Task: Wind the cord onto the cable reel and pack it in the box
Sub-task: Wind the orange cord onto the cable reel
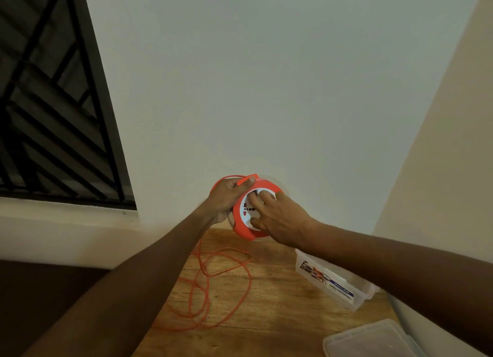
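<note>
A pale wall corner fills most of my view, with a dark barred window (53,89) to the left and a wooden table (280,303) low in the frame. My right hand's fingers (256,200) are spread and curled onto the white socket face of the cable reel (245,223), thumb hooked at its lower edge; I judge this is how I turn the drum, since the face gives purchase. The right hand (280,220) covers much of the reel's right side. The left hand (226,199) clasps the reel from behind, thumb pressed over the orange handle at the top, so the housing stays put while the face spins. The reel is held up in the air above the table's far edge, tilted toward me. From it the orange cord (213,284) drops and lies in loose overlapping loops on the wood, so plenty remains to wind. The clear plastic box (333,284) waits open to the right, its lid (370,340) lying separately nearer me, ready for packing.
</note>
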A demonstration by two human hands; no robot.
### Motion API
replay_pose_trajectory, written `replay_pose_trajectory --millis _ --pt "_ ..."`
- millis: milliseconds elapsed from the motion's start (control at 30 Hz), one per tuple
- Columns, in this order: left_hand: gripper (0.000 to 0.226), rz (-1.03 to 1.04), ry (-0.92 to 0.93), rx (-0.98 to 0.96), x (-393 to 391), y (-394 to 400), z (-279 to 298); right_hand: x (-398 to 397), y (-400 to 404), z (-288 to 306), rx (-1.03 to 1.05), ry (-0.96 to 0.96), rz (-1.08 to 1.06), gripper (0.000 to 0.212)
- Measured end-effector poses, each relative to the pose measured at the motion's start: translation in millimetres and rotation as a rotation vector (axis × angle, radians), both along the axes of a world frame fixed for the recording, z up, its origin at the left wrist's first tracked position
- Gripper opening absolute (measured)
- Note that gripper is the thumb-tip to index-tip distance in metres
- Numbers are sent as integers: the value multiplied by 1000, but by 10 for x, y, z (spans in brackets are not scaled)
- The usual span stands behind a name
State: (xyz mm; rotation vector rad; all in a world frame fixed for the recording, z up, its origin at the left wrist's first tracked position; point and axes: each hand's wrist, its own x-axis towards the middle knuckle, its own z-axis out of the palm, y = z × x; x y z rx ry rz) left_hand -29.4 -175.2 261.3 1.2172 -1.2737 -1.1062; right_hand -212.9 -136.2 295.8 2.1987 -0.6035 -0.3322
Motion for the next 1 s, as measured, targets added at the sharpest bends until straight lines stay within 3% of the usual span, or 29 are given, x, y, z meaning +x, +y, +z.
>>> replay_pose_trajectory --millis 200,367,467,533,633,700,767,833,900,1000 --pt "30 19 1 22 16 5 -16 20 -67 -12 -23 62 -37 79" --pt "33 25 -5 7 -26 -7 -48 17 -130 -22 19 -65 -40 84" --pt "33 49 -13 -30 -58 -23 -14 5 -154 -121 168 -321 -178 83" --pt "34 71 43 -33 -75 -39 -10 25 -168 -148 311 -658 -291 80" --pt "39 124 110 -23 -99 -49 -1 87 -203 -163 697 -1128 -474 88" --pt "39 129 92 -27 -99 -66 -10 100 -187 -181 903 -1247 -510 96" --pt "41 122 97 -21 -81 -68 -9 67 -164 -219 796 -1172 -480 94" --pt "43 107 106 -13 -49 -72 -4 -13 -176 -202 517 -1031 -369 75" --pt "39 94 97 -12 -20 -67 3 -116 -225 -139 285 -802 -178 60" --pt "37 63 74 2 11 -53 4 -225 -345 -87 195 -365 94 60"
